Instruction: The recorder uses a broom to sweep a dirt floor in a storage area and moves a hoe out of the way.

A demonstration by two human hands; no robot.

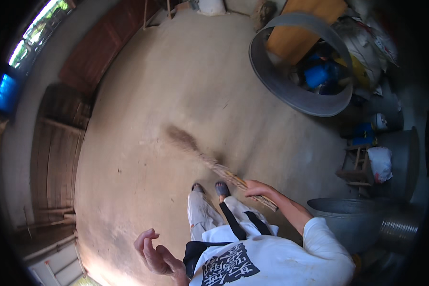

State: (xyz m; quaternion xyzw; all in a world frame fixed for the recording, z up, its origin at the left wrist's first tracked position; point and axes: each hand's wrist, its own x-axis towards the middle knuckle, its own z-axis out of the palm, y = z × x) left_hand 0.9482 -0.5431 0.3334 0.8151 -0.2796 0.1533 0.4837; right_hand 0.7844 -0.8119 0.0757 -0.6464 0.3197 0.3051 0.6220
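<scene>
A long straw broom slants across the floor in front of my feet. Around its handle, near the lower right end, my right hand is closed. The brush end reaches away to the upper left and is smeared by motion, so whether it touches the floor I cannot tell. My left hand hangs free at the lower left, its fingers loosely curled and apart, with nothing in it.
Bare concrete floor spreads ahead. At the upper right, a large grey metal hoop stands by sacks and a brown board. A small wooden stool and a big grey tub are on the right. Wooden doors line the left wall.
</scene>
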